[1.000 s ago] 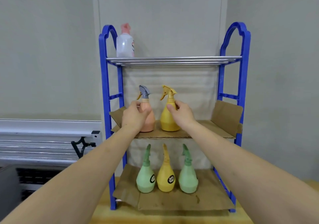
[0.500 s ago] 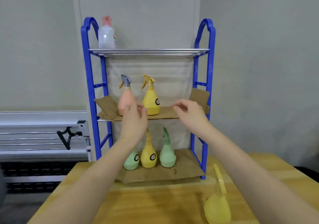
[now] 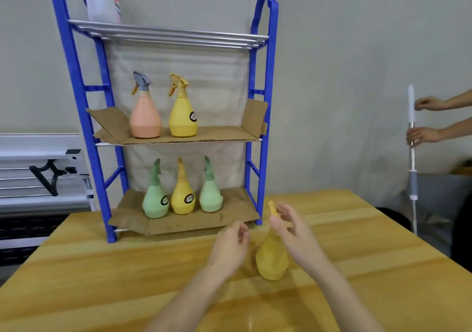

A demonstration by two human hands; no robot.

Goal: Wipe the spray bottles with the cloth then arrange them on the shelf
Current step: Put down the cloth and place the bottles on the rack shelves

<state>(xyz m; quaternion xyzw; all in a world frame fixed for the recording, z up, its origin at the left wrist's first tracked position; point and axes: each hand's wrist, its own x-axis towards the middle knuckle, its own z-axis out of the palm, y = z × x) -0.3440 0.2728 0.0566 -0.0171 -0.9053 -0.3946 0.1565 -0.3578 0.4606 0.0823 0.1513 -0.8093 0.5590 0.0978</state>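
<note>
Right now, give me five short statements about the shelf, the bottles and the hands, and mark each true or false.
1. Three bottles stand on the bottom shelf. True: a green bottle, a yellow one and another green one.
2. The middle shelf holds two green bottles. False: it holds a pink bottle and a yellow bottle.
3. A yellow spray bottle stands on the wooden table between the hands. True.
4. The left hand grips a cloth. False: it holds nothing, and no cloth is in view.
5. The right hand is on the top shelf. False: it is down at the table bottle's neck, fingers loose.
</note>
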